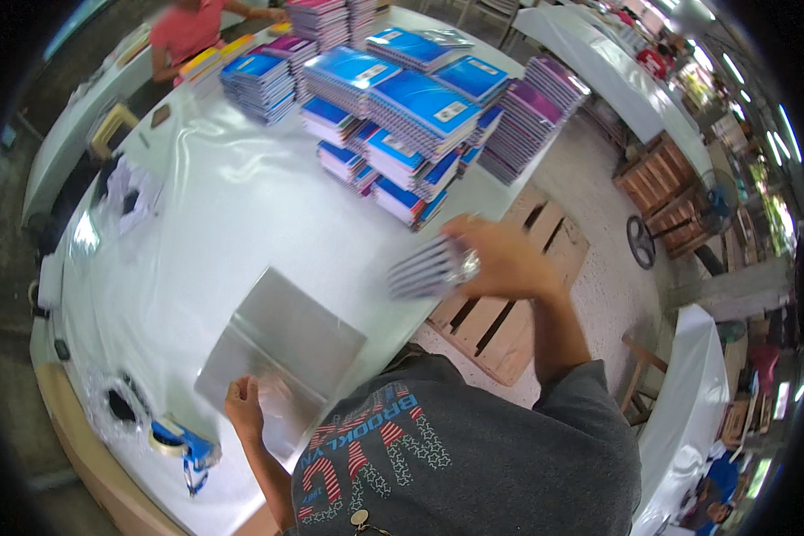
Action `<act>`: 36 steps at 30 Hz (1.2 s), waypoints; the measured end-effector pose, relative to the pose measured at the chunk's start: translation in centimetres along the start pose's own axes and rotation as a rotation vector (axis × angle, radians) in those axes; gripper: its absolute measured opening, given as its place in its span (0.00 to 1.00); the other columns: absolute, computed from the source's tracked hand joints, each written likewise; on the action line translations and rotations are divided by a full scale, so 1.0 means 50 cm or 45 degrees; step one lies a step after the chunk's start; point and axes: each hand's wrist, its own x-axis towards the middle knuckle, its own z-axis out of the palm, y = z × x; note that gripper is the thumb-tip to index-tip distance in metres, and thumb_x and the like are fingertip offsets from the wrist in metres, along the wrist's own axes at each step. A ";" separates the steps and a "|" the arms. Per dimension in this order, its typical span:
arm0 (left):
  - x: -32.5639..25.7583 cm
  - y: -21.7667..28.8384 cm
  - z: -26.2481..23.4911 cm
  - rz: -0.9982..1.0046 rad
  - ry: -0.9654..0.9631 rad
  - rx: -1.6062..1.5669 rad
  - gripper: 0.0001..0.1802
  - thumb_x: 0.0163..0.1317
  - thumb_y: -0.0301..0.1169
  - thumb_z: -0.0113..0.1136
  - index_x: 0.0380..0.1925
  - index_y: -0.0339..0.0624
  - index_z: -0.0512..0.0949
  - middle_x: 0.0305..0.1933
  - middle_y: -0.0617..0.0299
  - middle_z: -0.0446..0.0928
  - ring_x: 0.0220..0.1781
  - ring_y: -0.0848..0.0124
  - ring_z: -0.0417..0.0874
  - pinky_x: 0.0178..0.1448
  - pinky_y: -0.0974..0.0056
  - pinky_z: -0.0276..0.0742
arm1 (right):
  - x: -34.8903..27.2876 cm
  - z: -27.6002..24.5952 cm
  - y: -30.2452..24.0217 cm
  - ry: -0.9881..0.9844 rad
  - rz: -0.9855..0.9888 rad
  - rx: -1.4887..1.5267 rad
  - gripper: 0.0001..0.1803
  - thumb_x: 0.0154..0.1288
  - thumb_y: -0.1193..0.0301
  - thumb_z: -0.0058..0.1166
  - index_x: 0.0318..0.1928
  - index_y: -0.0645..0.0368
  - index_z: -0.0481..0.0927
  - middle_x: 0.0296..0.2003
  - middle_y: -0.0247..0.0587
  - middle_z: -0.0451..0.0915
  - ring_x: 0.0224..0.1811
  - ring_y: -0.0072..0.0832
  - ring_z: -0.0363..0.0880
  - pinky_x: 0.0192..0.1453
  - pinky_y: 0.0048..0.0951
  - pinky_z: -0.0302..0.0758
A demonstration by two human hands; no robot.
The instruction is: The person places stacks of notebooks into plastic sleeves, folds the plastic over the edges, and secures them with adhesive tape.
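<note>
My left hand (pixel 244 404) is closed, its fingertips pinching the left part of a greyish see-through plastic sheet (pixel 299 322). The sheet lies on the white-covered table at its near edge, with a crease across its middle. Raised to the right, my right hand (pixel 500 257) grips a small stack of spiral notebooks (pixel 420 270). Motion blurs this stack; its edge shows as dark and light stripes, with something shiny and clear by the fingers. Beyond that hand stand tall piles of blue spiral notebooks (pixel 429 103).
Purple spiral notebooks (pixel 531 116) are piled at the table's right edge. A blue tape dispenser (pixel 188 444) and a clear tape roll (pixel 119 402) lie at the near left. A wooden pallet (pixel 509 308) rests on the floor. Across the table is a person in pink (pixel 188 36).
</note>
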 end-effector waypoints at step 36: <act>-0.047 0.280 0.259 0.152 -0.258 0.235 0.12 0.56 0.32 0.62 0.38 0.38 0.79 0.30 0.55 0.81 0.33 0.67 0.81 0.38 0.64 0.74 | 0.248 -0.352 0.724 1.217 0.618 -0.399 0.44 0.45 0.43 0.63 0.59 0.59 0.70 0.56 0.56 0.70 0.65 0.47 0.63 0.66 0.41 0.60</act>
